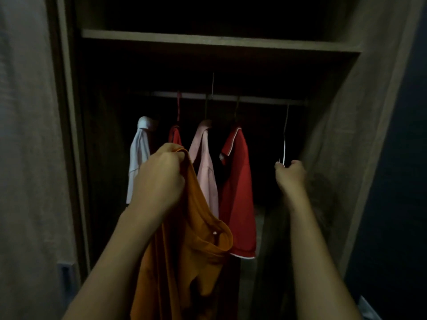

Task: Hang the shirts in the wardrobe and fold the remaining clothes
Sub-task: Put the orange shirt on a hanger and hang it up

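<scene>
I see my left hand (161, 172) clenched around a bunch of the orange shirt (196, 250), near its collar. The shirt hangs down from this grip in front of the open wardrobe (335, 135), not yet on any hanger. My right hand (290, 174) reaches further in and pinches the lower end of a thin bare hanger (284, 144). The hook of this hanger is up at the rail (231, 97), but I cannot tell whether it sits on it.

Inside the wardrobe four shirts hang from the rail. From left to right they are a white shirt (137, 158), a red shirt (175, 135) mostly hidden behind my left hand, a pink shirt (205, 172) and a red polo (238, 192) with white trim. The bare hanger is to the right of the polo. Above the rail there is a shelf (208, 40); the space over it is too dark to see.
</scene>
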### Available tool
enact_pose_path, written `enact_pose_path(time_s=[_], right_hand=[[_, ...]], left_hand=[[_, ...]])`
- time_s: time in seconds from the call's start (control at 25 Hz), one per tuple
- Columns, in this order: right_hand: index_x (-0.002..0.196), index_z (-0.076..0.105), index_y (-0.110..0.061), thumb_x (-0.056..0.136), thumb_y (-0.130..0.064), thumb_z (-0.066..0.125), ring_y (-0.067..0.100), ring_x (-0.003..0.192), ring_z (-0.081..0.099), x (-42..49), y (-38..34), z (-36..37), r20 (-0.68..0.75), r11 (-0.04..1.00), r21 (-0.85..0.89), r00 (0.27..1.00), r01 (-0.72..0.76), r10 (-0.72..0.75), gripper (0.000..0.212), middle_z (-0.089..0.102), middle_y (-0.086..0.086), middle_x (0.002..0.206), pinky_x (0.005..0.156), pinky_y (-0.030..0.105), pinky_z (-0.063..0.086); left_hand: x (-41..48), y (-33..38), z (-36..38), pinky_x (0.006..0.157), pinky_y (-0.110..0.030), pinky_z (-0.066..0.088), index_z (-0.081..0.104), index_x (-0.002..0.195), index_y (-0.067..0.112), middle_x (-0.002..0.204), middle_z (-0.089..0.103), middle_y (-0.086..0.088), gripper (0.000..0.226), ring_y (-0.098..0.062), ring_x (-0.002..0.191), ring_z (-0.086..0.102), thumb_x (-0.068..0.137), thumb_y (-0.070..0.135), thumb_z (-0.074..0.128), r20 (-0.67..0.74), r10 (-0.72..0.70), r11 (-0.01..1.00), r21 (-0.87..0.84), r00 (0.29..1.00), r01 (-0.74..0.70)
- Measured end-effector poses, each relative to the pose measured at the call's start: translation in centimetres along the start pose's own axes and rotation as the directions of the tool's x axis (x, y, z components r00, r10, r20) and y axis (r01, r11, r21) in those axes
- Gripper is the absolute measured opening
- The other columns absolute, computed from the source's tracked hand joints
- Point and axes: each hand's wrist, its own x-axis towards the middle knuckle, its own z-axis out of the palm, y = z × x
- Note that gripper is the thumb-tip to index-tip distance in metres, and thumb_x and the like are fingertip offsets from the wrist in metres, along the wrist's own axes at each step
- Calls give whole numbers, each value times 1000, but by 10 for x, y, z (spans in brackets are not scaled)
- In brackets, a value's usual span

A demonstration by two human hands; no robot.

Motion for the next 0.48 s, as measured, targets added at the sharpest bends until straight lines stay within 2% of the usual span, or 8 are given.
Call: enact_pose_path(time_s=[0.16, 0.28, 0.4, 0.48], right_hand=[[134, 41, -8, 92, -26, 55, 34, 111, 55, 32, 13, 12, 86, 997, 64, 995, -50, 44, 47, 47, 19, 133, 90, 40, 49], [128, 44, -6, 92, -16, 55, 33, 106, 57, 46, 13, 19, 68, 998, 55, 998, -15, 11, 39, 49, 20, 129, 80, 34, 48], [130, 46, -4, 92, -9, 51, 34, 110, 57, 60, 14, 24, 37, 999, 30, 999, 16, -17, 39, 52, 20, 128, 84, 29, 45], [122, 51, -7, 92, -8, 46, 35, 105, 59, 65, 16, 25, 33, 999, 40, 999, 21, -22, 31, 54, 20, 124, 90, 40, 52]], left_hand=[[2, 8, 10, 81, -30, 45, 60, 115, 4, 130, 48, -9, 39, -27, 109, 53, 83, -11, 43, 24, -5, 1000, -10, 1000, 6], [5, 13, 16, 76, -23, 41, 59, 116, 5, 132, 47, -7, 39, -24, 110, 53, 84, -10, 43, 28, 0, 1000, -18, 1000, 0], [8, 15, 22, 70, -19, 36, 58, 118, 6, 133, 46, -6, 40, -22, 109, 53, 84, -9, 42, 44, 6, 1000, -31, 999, -4], [8, 16, 25, 72, -20, 36, 58, 118, 6, 133, 46, -6, 40, -22, 110, 52, 85, -9, 42, 48, 0, 1000, -23, 999, 1]])
